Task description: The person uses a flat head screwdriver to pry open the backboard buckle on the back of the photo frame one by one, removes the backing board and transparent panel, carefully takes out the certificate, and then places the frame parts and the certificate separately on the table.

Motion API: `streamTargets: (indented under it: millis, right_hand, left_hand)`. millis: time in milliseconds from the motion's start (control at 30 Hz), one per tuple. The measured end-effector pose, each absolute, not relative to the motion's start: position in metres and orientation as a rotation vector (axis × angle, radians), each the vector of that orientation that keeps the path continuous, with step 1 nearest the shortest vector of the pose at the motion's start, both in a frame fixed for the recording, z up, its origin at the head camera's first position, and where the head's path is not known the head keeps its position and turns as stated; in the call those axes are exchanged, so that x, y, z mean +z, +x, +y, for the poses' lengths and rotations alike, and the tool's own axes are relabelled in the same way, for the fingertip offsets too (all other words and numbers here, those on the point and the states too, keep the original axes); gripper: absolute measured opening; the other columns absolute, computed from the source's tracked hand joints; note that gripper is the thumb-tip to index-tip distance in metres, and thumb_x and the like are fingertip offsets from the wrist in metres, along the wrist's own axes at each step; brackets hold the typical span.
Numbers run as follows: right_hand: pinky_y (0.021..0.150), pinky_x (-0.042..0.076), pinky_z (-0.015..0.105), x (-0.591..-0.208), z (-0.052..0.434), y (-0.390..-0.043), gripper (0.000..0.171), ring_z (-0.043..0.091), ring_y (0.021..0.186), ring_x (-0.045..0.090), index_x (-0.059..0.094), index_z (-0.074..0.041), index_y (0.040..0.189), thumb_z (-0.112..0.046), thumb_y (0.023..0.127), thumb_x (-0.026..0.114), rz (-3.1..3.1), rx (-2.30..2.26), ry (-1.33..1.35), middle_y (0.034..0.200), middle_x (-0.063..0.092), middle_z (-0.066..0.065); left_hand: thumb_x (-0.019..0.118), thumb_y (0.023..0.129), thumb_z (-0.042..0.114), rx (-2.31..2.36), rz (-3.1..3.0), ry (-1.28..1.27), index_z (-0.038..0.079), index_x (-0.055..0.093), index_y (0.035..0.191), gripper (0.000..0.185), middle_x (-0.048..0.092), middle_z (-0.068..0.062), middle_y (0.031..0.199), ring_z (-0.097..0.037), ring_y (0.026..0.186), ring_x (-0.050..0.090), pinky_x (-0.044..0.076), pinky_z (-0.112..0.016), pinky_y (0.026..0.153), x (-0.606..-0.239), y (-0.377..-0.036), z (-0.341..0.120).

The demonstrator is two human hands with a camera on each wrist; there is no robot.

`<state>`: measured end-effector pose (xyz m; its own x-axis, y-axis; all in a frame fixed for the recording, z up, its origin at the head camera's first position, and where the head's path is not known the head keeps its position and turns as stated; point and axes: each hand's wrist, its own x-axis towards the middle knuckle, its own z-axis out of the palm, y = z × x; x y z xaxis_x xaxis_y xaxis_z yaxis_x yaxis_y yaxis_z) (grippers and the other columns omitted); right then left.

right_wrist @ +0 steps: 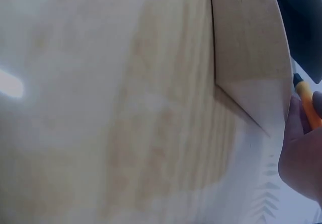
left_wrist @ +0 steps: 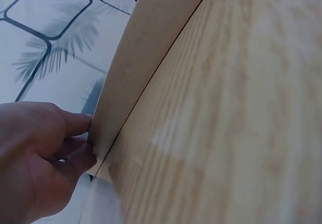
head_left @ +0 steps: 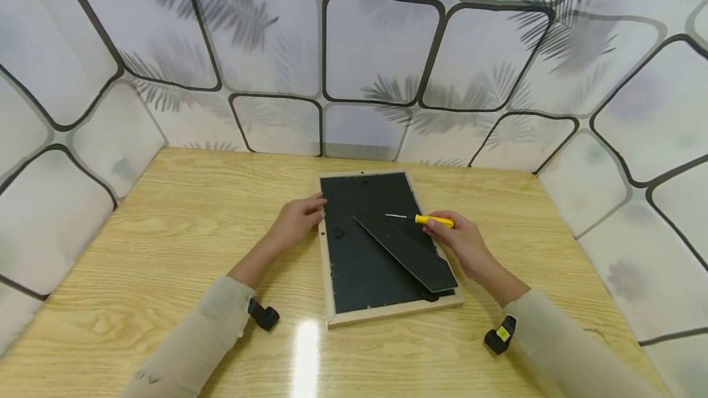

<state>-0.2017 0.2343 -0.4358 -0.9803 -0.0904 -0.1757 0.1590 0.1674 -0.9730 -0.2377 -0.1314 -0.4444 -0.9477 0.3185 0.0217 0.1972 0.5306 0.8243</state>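
Observation:
A picture frame with a pale wooden rim (head_left: 387, 311) lies face down on the table, its black backing board (head_left: 354, 263) upward. A black stand leg (head_left: 412, 257) slants across the board's lower right. At the frame's left side, my left hand (head_left: 295, 221) holds the edge, fingertips over the rim; the left wrist view shows its thumb and fingers (left_wrist: 75, 126) at the wooden side. Over the right edge, my right hand (head_left: 464, 243) grips a screwdriver by its yellow handle (head_left: 435, 221), the metal shaft pointing left above the board. In the right wrist view the screwdriver (right_wrist: 308, 103) is partly cut off.
The wood-grain table (head_left: 182, 226) extends around the frame on all sides. Behind and beside it stand patterned walls (head_left: 376, 48) with dark outlines and leaf prints. Each wrist carries a small black camera (head_left: 265, 315).

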Motion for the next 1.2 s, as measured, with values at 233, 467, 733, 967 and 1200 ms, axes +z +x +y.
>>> streamTargets:
  millis: [233, 467, 733, 967, 1200]
  right_hand:
    - [0.09, 0.057, 0.02, -0.433, 0.232, -0.223, 0.047, 0.005, 0.096, 0.069, 0.053, 0.007, 0.135, -0.022, 0.1, 0.065, 2.288, -1.855, 0.016, 0.113, 0.067, 0.006]
    - [0.088, 0.057, 0.021, -0.431, 0.236, -0.239, 0.047, 0.005, 0.096, 0.07, 0.053, 0.005, 0.134, -0.024, 0.1, 0.066, 2.257, -1.837, -0.009, 0.112, 0.066, 0.005]
    - [0.091, 0.057, 0.024, -0.435, 0.246, -0.231, 0.051, 0.008, 0.1, 0.072, 0.051, 0.008, 0.134, -0.024, 0.098, 0.068, 2.143, -1.946, -0.018, 0.108, 0.07, -0.001]
    - [0.091, 0.057, 0.024, -0.431, 0.263, -0.196, 0.055, 0.007, 0.099, 0.073, 0.048, 0.008, 0.138, -0.027, 0.099, 0.066, 2.165, -1.984, 0.086, 0.108, 0.07, -0.004]
    - [0.091, 0.056, 0.022, -0.43, 0.269, -0.171, 0.052, 0.006, 0.099, 0.073, 0.051, 0.006, 0.135, -0.026, 0.098, 0.067, 2.089, -2.118, 0.193, 0.107, 0.072, -0.004]
  left_hand:
    - [0.059, 0.104, 0.025, 1.229, 2.732, 0.486, 0.005, 0.053, 0.146, 0.047, 0.039, -0.012, 0.16, -0.035, 0.148, 0.036, 0.037, -0.054, 0.116, -0.442, -0.219, -0.142]
    - [0.061, 0.102, 0.03, 1.142, 2.742, 0.476, 0.008, 0.053, 0.147, 0.05, 0.039, -0.009, 0.16, -0.034, 0.152, 0.028, 0.032, -0.057, 0.118, -0.435, -0.197, -0.146]
    - [0.061, 0.103, 0.029, 1.199, 2.815, 0.429, 0.007, 0.054, 0.146, 0.049, 0.051, -0.014, 0.152, -0.033, 0.132, 0.056, 0.053, -0.049, 0.101, -0.436, -0.202, -0.156]
    - [0.06, 0.103, 0.029, 1.3, 2.774, 0.307, 0.008, 0.044, 0.153, 0.056, 0.046, -0.016, 0.155, -0.037, 0.137, 0.05, 0.051, -0.051, 0.104, -0.434, -0.23, -0.169]
    - [0.062, 0.102, 0.031, 1.379, 2.67, 0.245, 0.008, 0.04, 0.155, 0.062, 0.048, -0.018, 0.152, -0.037, 0.138, 0.048, 0.05, -0.05, 0.102, -0.438, -0.253, -0.175]
